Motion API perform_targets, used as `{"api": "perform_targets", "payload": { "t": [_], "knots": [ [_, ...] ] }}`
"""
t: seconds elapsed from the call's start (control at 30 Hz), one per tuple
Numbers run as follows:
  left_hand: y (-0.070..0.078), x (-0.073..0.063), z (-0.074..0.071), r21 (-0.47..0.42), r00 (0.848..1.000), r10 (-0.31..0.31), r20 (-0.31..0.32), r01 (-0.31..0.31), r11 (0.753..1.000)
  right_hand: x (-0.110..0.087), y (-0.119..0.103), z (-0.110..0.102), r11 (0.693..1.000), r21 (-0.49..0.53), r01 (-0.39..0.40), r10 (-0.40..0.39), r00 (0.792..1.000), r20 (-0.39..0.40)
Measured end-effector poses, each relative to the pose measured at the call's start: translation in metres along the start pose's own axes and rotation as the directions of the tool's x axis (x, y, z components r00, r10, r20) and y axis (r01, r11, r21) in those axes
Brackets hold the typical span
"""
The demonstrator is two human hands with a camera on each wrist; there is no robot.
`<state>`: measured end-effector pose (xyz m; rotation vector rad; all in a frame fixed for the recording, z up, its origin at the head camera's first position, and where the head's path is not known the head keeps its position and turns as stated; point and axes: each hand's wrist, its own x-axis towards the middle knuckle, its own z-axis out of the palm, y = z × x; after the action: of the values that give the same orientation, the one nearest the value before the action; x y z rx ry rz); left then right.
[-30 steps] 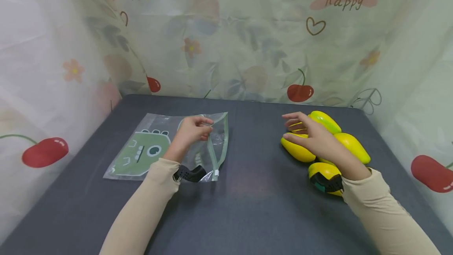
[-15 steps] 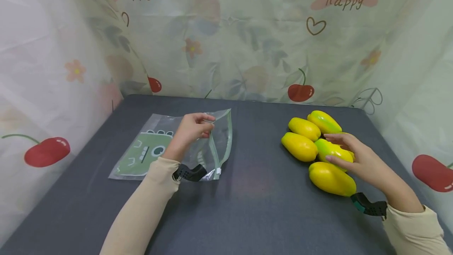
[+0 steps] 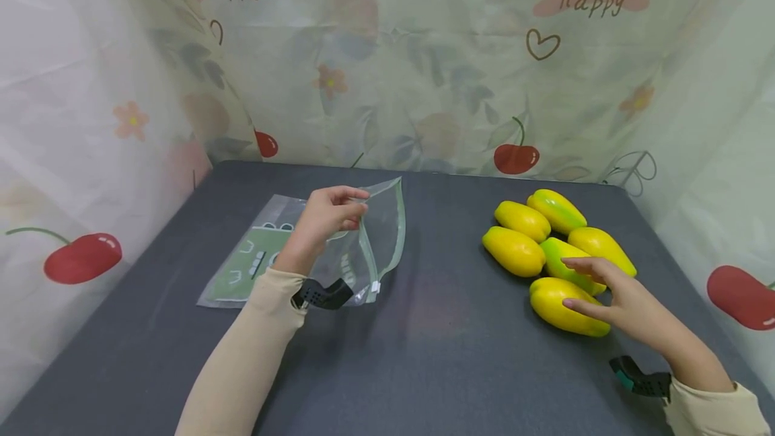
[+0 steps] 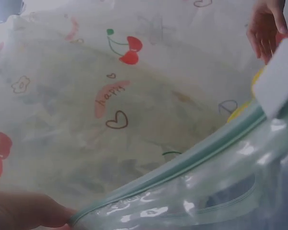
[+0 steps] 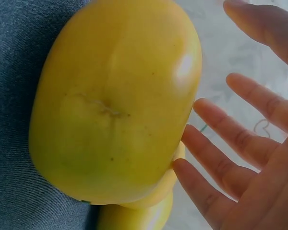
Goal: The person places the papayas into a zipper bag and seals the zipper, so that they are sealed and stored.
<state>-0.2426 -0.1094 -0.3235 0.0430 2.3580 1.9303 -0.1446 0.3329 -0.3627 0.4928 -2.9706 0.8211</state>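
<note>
My left hand [image 3: 321, 224] pinches the mouth edge of a clear zip bag [image 3: 386, 231] with green trim and a green cartoon face. The bag's mouth gapes to the right, its body lying leftward on the table. In the left wrist view the green zip edge runs from my left thumb [image 4: 29, 211] up to a white slider [image 4: 281, 79]. On the right, my right hand [image 3: 636, 305] hovers with spread fingers over the nearest yellow papaya [image 3: 566, 308]. The right wrist view shows that papaya [image 5: 115, 105] large, with my fingertips right at its side.
Several more yellow papayas, some tinged green, lie grouped behind the nearest one, such as the leftmost papaya [image 3: 513, 252] and the far papaya [image 3: 556, 210]. A dark grey table [image 3: 448, 369] carries everything. Printed curtains [image 3: 424, 86] enclose its back and sides.
My right hand has drawn back from the far left papayas toward the nearest one, uncovering the group. My left hand has lifted the bag's mouth slightly, pulling the bag right and widening the gap.
</note>
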Motion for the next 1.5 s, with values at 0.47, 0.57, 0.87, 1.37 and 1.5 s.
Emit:
{"api": "perform_targets", "payload": {
  "t": [0.47, 0.57, 0.87, 1.37, 1.5],
  "knots": [
    [0.006, -0.007, -0.006, -0.101, 0.999, 0.039, -0.008, -0.04, 0.994, -0.003, 0.004, 0.004, 1.0, -0.027, 0.016, -0.016, 1.0, 0.003],
    [0.006, -0.007, -0.007, -0.103, 0.999, 0.04, -0.011, -0.041, 0.994, -0.004, 0.006, 0.005, 1.0, -0.012, 0.024, -0.024, 1.0, 0.008],
    [0.004, -0.006, -0.007, -0.111, 1.0, 0.027, -0.013, -0.028, 0.993, -0.003, 0.008, 0.007, 1.0, -0.005, 0.014, -0.014, 0.998, 0.063],
    [0.0, -0.005, -0.004, -0.13, 1.0, 0.014, -0.003, -0.014, 0.991, 0.0, 0.006, 0.018, 0.998, -0.037, 0.042, -0.038, 0.995, 0.091],
    [-0.002, -0.004, -0.004, -0.131, 1.0, 0.017, 0.0, -0.017, 0.991, 0.002, 0.0, 0.019, 0.998, -0.054, 0.042, -0.035, 0.993, 0.115]
  ]
}}
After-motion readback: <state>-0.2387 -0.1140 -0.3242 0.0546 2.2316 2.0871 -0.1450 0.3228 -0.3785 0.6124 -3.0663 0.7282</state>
